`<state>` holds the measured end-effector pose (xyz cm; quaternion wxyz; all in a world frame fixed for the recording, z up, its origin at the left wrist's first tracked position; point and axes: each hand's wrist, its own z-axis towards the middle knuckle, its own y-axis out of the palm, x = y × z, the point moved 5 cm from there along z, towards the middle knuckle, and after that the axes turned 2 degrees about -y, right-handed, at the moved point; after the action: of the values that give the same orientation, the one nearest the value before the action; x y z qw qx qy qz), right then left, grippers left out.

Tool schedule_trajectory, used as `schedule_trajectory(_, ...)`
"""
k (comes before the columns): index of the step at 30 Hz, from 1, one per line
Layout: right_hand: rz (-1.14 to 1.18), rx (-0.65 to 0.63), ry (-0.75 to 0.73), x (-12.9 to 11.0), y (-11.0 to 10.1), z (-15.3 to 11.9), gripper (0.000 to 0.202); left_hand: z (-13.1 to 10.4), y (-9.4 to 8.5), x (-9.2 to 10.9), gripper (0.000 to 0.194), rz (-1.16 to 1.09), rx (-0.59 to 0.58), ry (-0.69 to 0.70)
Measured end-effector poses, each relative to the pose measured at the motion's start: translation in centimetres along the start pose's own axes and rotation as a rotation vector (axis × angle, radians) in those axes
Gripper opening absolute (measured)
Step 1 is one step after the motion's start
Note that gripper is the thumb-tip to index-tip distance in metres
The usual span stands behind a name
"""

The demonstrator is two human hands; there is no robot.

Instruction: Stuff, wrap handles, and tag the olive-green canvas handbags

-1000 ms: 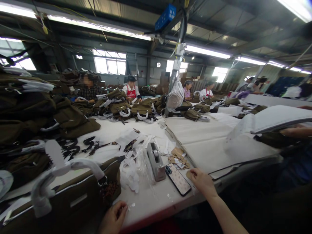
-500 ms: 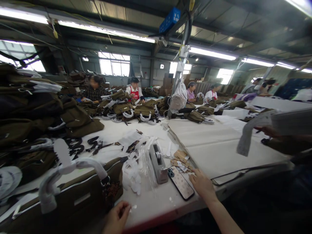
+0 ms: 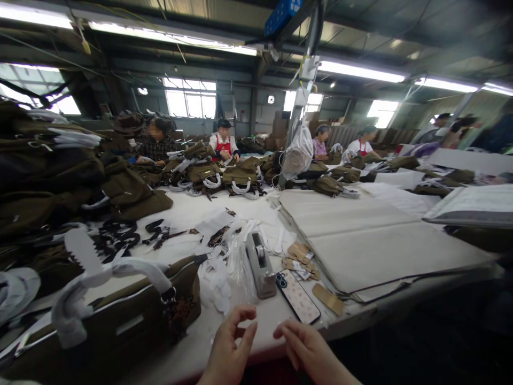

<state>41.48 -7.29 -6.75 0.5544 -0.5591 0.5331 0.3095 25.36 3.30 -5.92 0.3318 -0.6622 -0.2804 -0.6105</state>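
Over the table's front edge, my left hand [image 3: 232,345] is raised with its fingers curled and a gap between thumb and forefinger; I see nothing in it. Close by on its right, my right hand [image 3: 302,345] has its fingers bent and pressed together; whatever they hold, if anything, is hidden. A phone in a patterned case [image 3: 298,297] lies just beyond the right hand. Behind both hands stands a grey tape dispenser [image 3: 260,267]. An olive handbag [image 3: 132,315] with a wrapped handle [image 3: 138,267] sits to the left of my left hand.
Tan paper tags [image 3: 300,259] and a single tan card [image 3: 328,299] lie by the phone. Clear plastic [image 3: 240,267] bunches beside the dispenser. Olive bags [image 3: 36,176] are piled at left. A post [image 3: 294,117] rises mid-table; several people work across it.
My right hand has come left and nearer, away from the tan tags, uncovering a tan card. My left hand has moved right towards it. At far right, another person's hand and a hanging pale strip are gone.
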Motion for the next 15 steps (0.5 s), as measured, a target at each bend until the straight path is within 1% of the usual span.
schedule_trajectory(2,-0.145,0.222,-0.018,0.5,-4.7,1.3,0.053,0.3,-1.6,-0.8,0.032,0.287,0.06,0.062)
schedule_trajectory(3,-0.249,0.313,-0.017,0.7,-6.8,2.2,0.054,0.4,-2.2,-1.6,0.034,0.413,0.064,0.066)
schedule_trajectory(4,-0.346,0.383,-0.009,0.7,-8.6,3.2,0.054,0.6,-2.5,-2.6,0.038,0.515,0.05,0.06)
schedule_trajectory(5,-0.422,0.421,0.002,0.8,-10.0,4.3,0.054,0.7,-2.7,-3.8,0.041,0.585,0.027,0.048)
schedule_trajectory(6,-0.472,0.438,0.011,0.9,-10.8,5.6,0.054,0.8,-2.9,-4.9,0.042,0.622,0.011,0.035)
schedule_trajectory(8,-0.529,0.427,0.027,1.0,-11.3,8.4,0.052,1.0,-3.0,-7.0,0.039,0.632,-0.001,0.008)
schedule_trajectory(10,-0.587,0.391,0.031,1.1,-10.8,11.1,0.049,1.2,-3.2,-8.4,0.038,0.628,0.01,-0.007)
schedule_trajectory(12,-0.674,0.374,0.022,1.0,-10.2,13.3,0.042,1.4,-3.3,-9.0,0.037,0.636,0.009,-0.009)
schedule_trajectory(15,-0.827,0.414,0.019,0.7,-10.6,15.3,0.034,1.5,-3.4,-9.1,0.034,0.658,-0.018,0.0)
